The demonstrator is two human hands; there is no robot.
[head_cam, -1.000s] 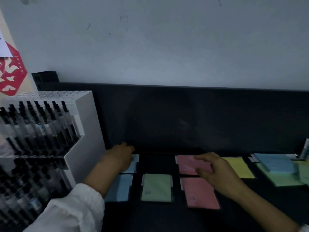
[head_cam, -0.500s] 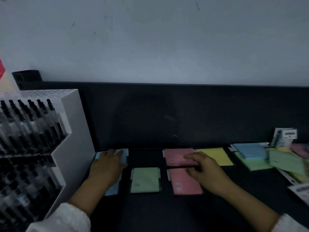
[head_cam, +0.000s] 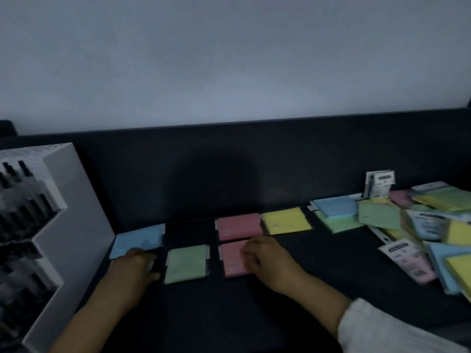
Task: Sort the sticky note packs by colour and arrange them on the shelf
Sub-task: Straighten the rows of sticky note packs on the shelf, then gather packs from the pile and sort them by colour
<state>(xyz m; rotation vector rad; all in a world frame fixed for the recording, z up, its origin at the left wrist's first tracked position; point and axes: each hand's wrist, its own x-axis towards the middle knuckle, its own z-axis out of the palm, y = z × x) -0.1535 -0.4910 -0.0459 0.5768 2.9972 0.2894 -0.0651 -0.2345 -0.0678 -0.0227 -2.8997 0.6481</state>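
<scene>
Both hands have slid back toward the front edge since the earlier shots, and the view has swung right so more of the unsorted pile (head_cam: 430, 225) shows now

Left to right: pen display rack (head_cam: 63, 212), then the left hand (head_cam: 132, 270) lying flat and relaxed on the front blue pack (head_cam: 152, 263), which is nearly all hidden under it. The rear blue pack (head_cam: 137, 239) sits just past those fingers (head_cam: 137, 254). Next comes the green pack (head_cam: 187, 263), then the rear pink pack (head_cam: 239, 226) with the front pink pack (head_cam: 232, 261) below it. The right hand (head_cam: 265, 263) covers that one's right half with bent fingers (head_cam: 248, 252), tips on top. Honestly can't tell if it's pinching or just pressing. Yellow pack (head_cam: 286, 220) is beside the rear pink.

My worry: those wrappers look slick on the dark shelf (head_cam: 254, 314), so a nudge to square the front pink could shove its neighbours out of line, and that pile looks ready to slump
</scene>
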